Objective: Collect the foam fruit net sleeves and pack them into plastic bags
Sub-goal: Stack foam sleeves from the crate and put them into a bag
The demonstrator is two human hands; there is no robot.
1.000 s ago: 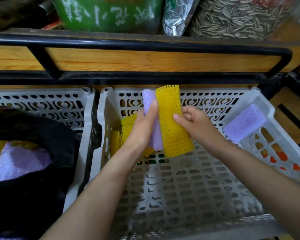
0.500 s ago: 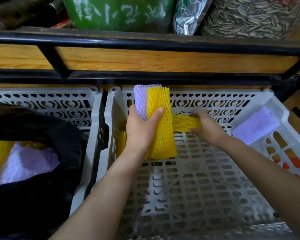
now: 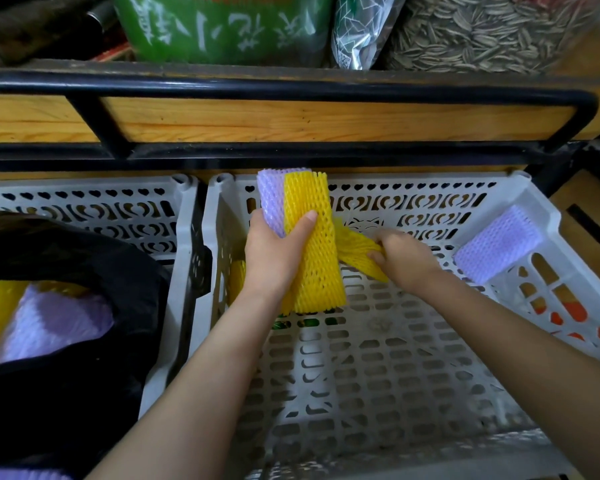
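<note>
My left hand (image 3: 274,258) grips an upright stack of flattened foam net sleeves, a yellow sleeve (image 3: 314,258) in front and a purple sleeve (image 3: 269,199) behind it. To its right, my right hand (image 3: 400,258) pinches another yellow sleeve (image 3: 354,251) that lies slanted low in the white crate (image 3: 378,368). One more purple sleeve (image 3: 496,244) leans against the crate's right wall. A black plastic bag (image 3: 84,271) in the left crate holds yellow and purple sleeves (image 3: 45,323). A further yellow sleeve (image 3: 236,278) shows behind my left wrist.
A second white crate (image 3: 94,209) stands on the left and holds the bag. Above both crates runs a wooden shelf with a black metal rail (image 3: 291,95), carrying a green bag (image 3: 222,26) and a bag of sunflower seeds (image 3: 482,29).
My right hand let go of the front yellow sleeve, dropped to the right and took hold of another yellow sleeve in the crate. My left hand closed its grip round the stack.
</note>
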